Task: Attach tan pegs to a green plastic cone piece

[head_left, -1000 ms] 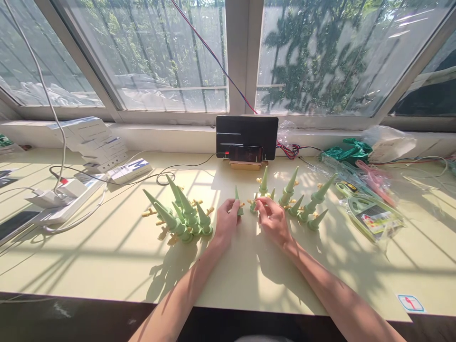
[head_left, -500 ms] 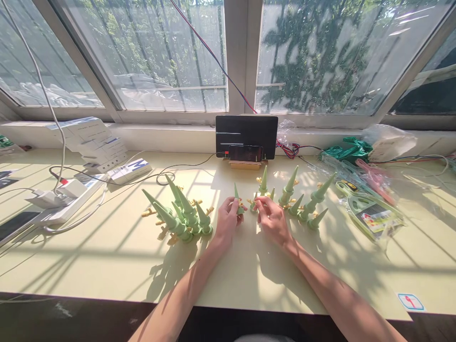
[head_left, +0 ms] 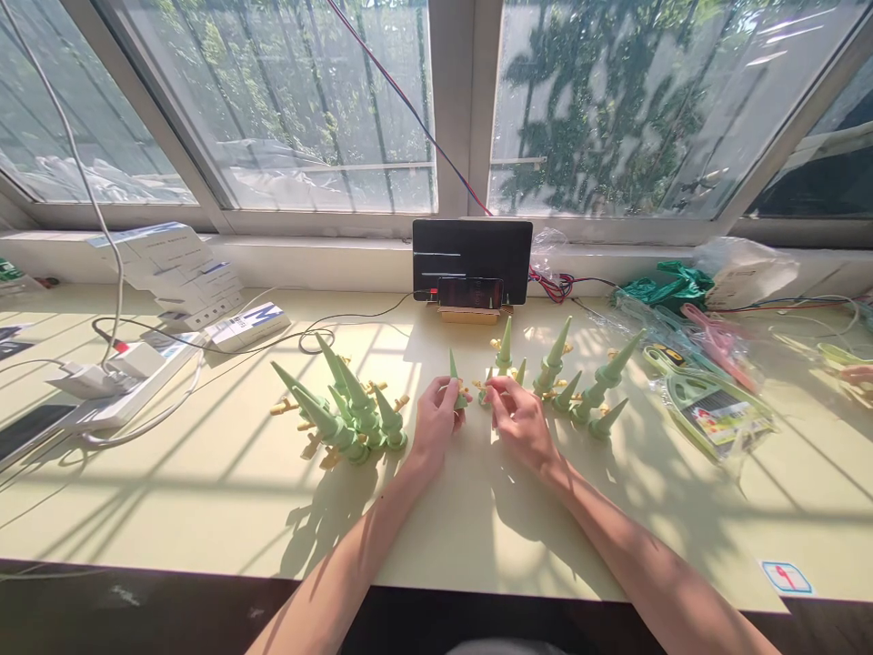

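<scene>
My left hand [head_left: 433, 420] is closed around a small green cone-shaped spike [head_left: 454, 375] whose tip points up. Just to its right, my right hand [head_left: 519, 418] pinches a small green and tan part [head_left: 486, 390] between thumb and fingers. The two hands nearly touch at mid-table. A cluster of several green spikes with tan fittings [head_left: 345, 408] lies left of my left hand. Another group of green spikes [head_left: 576, 380] stands to the right of my right hand.
A black screen with a phone on a stand [head_left: 472, 268] sits at the back by the window. A power strip, cables and boxes [head_left: 156, 332] fill the left side. Plastic-bagged tools [head_left: 706, 391] lie at the right. The pale table [head_left: 205, 509] runs to a dark front edge.
Both hands have stayed nearly in place. The fingers have shifted slightly around the spike and the small part; the hands sit a little closer together.
</scene>
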`<action>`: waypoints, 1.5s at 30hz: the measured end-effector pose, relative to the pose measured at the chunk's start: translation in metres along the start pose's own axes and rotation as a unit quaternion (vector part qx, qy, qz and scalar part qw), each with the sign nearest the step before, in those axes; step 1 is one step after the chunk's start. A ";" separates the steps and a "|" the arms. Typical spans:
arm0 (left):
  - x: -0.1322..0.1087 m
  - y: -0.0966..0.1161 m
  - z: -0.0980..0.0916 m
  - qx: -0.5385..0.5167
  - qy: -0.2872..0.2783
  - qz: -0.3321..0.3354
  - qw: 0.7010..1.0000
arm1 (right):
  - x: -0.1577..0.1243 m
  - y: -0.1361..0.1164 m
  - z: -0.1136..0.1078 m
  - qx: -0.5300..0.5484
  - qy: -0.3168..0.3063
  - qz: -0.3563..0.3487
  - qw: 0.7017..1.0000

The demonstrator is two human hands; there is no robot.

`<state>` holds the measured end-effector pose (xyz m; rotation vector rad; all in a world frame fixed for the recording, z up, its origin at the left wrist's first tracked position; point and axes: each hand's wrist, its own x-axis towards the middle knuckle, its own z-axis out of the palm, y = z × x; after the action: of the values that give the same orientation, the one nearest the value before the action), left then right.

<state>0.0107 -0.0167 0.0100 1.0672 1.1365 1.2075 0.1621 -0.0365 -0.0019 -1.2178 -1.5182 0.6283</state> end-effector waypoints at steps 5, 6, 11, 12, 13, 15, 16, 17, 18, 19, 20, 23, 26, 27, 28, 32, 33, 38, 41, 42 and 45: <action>0.001 -0.001 0.000 0.011 0.009 0.003 1.000 | 0.001 -0.001 -0.001 -0.007 0.005 0.001 1.000; 0.001 -0.001 0.000 0.010 0.010 0.002 1.000 | 0.002 -0.001 -0.001 -0.007 0.008 0.002 1.000; 0.001 -0.002 0.001 -0.002 0.012 0.005 1.000 | 0.002 -0.003 -0.002 -0.003 0.021 0.012 1.000; 0.001 -0.002 0.001 -0.002 0.013 0.006 1.000 | 0.002 -0.003 -0.002 -0.003 0.022 0.013 1.000; 0.001 -0.002 0.001 -0.002 0.016 0.007 1.000 | 0.002 -0.003 -0.002 -0.002 0.023 0.012 1.000; 0.001 -0.003 0.000 0.001 0.021 0.009 1.000 | 0.001 -0.003 -0.002 0.000 0.023 0.006 1.000; 0.001 -0.003 0.000 0.002 0.023 0.010 1.000 | 0.001 -0.003 -0.002 0.002 0.023 0.001 1.000; 0.001 -0.003 0.000 0.004 0.024 0.012 1.000 | 0.000 -0.002 -0.002 0.003 0.024 -0.005 1.000; 0.001 -0.003 0.000 0.005 0.024 0.014 1.000 | 0.000 -0.002 -0.002 0.004 0.024 -0.011 1.000; 0.000 -0.002 0.000 0.005 0.024 0.016 1.000 | 0.000 -0.001 -0.001 0.006 0.025 -0.018 1.000; 0.000 -0.002 0.001 0.003 0.025 0.018 1.000 | 0.000 -0.001 -0.001 0.007 0.025 -0.025 0.999; -0.002 -0.001 0.001 -0.003 0.024 0.027 0.999 | 0.000 -0.001 -0.001 0.007 0.024 -0.036 0.999; -0.001 -0.001 0.001 -0.002 0.022 0.035 0.999 | 0.000 0.000 -0.001 0.007 0.025 -0.037 0.999; -0.001 -0.001 0.001 -0.001 0.022 0.037 0.999 | 0.000 0.000 -0.001 0.009 0.024 -0.037 0.999; -0.001 -0.002 0.001 -0.001 0.022 0.038 0.999 | 0.000 0.000 -0.001 0.011 0.024 -0.036 0.999; 0.000 -0.001 0.001 0.008 0.024 0.047 0.999 | 0.000 0.000 -0.002 0.013 0.018 -0.033 0.999; 0.000 -0.001 0.001 0.014 0.024 0.052 0.998 | 0.000 -0.001 -0.002 0.011 0.016 -0.033 0.999; -0.001 -0.002 0.000 0.036 0.020 0.063 0.997 | 0.000 -0.003 -0.003 0.007 0.001 -0.032 0.999; -0.001 -0.001 0.001 0.043 0.022 0.064 0.997 | 0.001 -0.002 -0.003 0.008 -0.004 -0.034 0.999; -0.002 0.000 0.001 0.047 0.022 0.066 0.996 | 0.001 -0.002 -0.003 0.009 -0.005 -0.036 0.999; -0.003 0.002 0.001 0.058 0.020 0.072 0.996 | 0.001 0.000 -0.002 0.016 -0.009 -0.037 0.999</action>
<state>0.0118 -0.0194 0.0126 1.2349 1.1902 1.2925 0.1642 -0.0363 -0.0013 -1.1282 -1.5553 0.6144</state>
